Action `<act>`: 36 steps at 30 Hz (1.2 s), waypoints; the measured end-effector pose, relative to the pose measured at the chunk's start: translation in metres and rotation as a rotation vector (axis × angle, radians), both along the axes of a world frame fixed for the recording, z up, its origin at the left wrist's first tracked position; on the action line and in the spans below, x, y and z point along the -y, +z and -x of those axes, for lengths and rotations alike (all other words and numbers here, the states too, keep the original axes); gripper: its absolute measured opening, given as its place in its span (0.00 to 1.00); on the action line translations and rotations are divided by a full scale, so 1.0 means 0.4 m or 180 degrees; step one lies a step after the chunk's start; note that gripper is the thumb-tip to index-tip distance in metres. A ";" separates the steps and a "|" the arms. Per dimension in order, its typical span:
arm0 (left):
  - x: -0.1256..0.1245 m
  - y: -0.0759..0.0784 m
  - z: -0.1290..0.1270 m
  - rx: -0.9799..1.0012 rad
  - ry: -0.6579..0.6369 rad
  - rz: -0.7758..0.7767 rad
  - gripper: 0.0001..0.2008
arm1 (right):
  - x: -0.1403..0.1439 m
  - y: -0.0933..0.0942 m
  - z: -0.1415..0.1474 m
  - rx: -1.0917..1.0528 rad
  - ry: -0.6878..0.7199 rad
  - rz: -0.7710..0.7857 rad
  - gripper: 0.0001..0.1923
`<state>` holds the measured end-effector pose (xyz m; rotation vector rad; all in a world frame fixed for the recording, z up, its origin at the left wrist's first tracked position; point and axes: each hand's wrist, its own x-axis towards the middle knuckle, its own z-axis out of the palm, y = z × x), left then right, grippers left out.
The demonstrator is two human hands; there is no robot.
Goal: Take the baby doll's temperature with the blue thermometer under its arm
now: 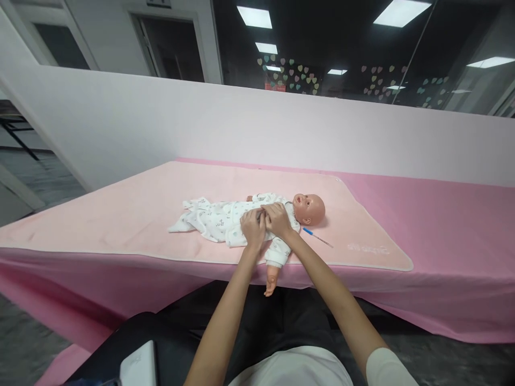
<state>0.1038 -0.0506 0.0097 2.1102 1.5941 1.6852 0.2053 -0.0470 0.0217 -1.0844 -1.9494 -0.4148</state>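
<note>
Pink mat (120,214) carries a doll (309,208) lying head toward three o'clock, left hand (253,226) and right hand (277,219) both pinching its soft, light romper (217,217) at the chest, best gripped by the cloth

There was pale writing on the near right corner of the light pink mat (362,236). The writing (368,250) was upside down and too faint to read. The white baby suit (219,217) on the doll had tiny prints, too small to tell. No other words, numbers or signs could be read.
</note>
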 end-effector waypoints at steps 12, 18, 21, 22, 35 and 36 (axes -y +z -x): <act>0.005 0.001 -0.005 0.0048 -0.0013 0.0223 0.10 | 0.000 -0.031 -0.006 -0.0538 0.0046 -0.0183 0.10; -0.001 0.001 -0.002 0.0191 -0.0035 0.0300 0.10 | 0.000 -0.033 -0.012 -0.0299 0.0094 -0.0200 0.11; -0.001 0.000 -0.002 0.0262 -0.0055 0.0315 0.10 | -0.002 -0.035 -0.014 -0.0292 0.0143 -0.0244 0.12; -0.001 0.000 -0.002 0.0259 -0.0057 0.0319 0.10 | -0.003 -0.036 -0.014 -0.0327 0.0143 -0.0269 0.12; 0.028 0.010 -0.013 -0.0178 -0.0001 0.0161 0.11 | -0.009 -0.042 -0.011 -0.0686 -0.0125 -0.0384 0.12; 0.031 0.009 -0.014 -0.0214 0.0041 0.0133 0.10 | -0.008 -0.041 -0.011 -0.0716 -0.0136 -0.0366 0.12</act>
